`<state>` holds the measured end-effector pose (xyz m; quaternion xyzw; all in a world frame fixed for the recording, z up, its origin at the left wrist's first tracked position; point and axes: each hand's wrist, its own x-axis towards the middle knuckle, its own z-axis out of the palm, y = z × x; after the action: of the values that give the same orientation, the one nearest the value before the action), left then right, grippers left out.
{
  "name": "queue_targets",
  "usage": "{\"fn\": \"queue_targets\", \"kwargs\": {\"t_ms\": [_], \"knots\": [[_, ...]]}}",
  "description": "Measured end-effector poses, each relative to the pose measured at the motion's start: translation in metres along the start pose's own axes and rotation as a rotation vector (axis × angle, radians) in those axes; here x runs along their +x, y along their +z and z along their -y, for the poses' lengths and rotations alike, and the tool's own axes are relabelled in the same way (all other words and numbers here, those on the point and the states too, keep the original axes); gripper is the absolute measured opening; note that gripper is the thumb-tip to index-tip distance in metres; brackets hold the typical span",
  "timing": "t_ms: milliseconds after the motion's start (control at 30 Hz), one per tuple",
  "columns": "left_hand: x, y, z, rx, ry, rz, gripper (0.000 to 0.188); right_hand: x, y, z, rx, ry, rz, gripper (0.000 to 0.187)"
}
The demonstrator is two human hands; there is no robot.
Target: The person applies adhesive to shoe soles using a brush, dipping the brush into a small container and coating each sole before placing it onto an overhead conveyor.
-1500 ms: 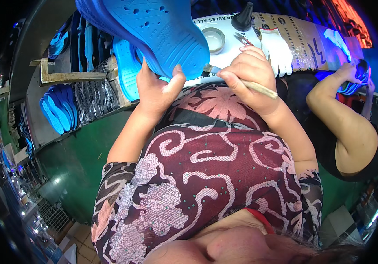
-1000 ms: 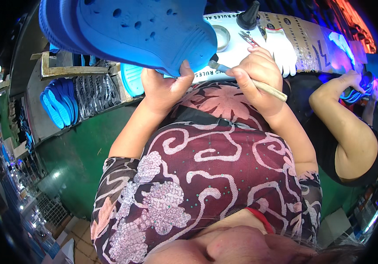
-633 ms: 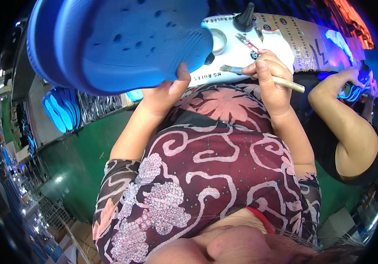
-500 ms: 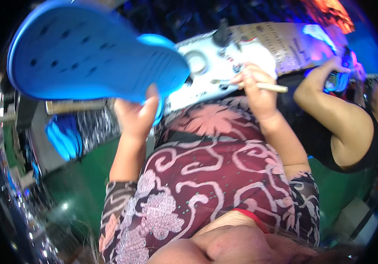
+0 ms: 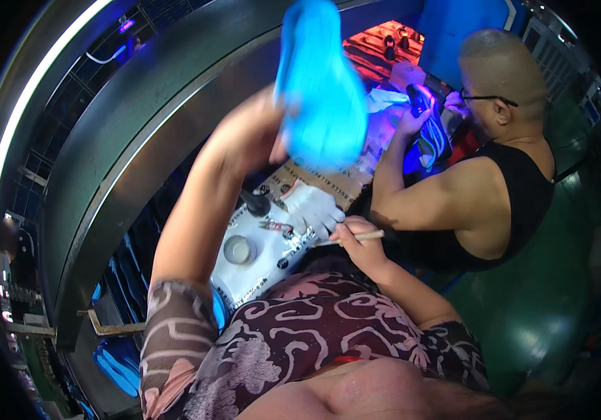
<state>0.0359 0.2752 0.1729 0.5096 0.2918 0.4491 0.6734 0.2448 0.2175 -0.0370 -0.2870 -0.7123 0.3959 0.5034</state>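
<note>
L hand [image 5: 257,133] grasps blue shoe part [image 5: 323,98], held up & blurred, R hand [image 5: 361,239] grips brush [image 5: 370,236] well apart, so brushwork's prob. paused or done, can't tell; other blue pieces [image 5: 116,367] at L maybe left.

A white glove [image 5: 312,208] lies just beyond the right-hand fingers [image 5: 344,233]; red-handled nippers [image 5: 277,226] sit left of them, with a black cone [image 5: 257,204] farther left. Right of the same fingers, a co-worker [image 5: 479,192] in black sleeveless clothing sits near, above green floor [image 5: 538,315]. Well left of the fingers curves a dark machine housing [image 5: 101,168]; far beyond them, bars [image 5: 377,50] glow orange-red.
</note>
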Motion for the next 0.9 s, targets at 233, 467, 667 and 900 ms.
{"fn": "queue_targets", "kwargs": {"t_ms": [233, 467, 667, 900], "knots": [[0.172, -0.078, -0.044, -0.282, 0.307, -0.380, 0.027, -0.005, -0.007, -0.009, -0.037, 0.090, 0.024, 0.025], [-0.099, -0.072, 0.085, 0.429, 0.050, -0.599, 0.050, -0.007, 0.025, -0.019, 0.089, 0.051, 0.057, 0.029], [-0.371, -0.085, 0.167, 0.929, -0.422, -1.384, 0.047, 0.004, 0.045, -0.005, 0.273, 0.410, 0.206, 0.034], [-0.379, -0.051, 0.227, 1.276, -0.968, -1.292, 0.056, 0.033, 0.091, 0.020, 0.219, 0.446, 0.375, 0.037]]}}
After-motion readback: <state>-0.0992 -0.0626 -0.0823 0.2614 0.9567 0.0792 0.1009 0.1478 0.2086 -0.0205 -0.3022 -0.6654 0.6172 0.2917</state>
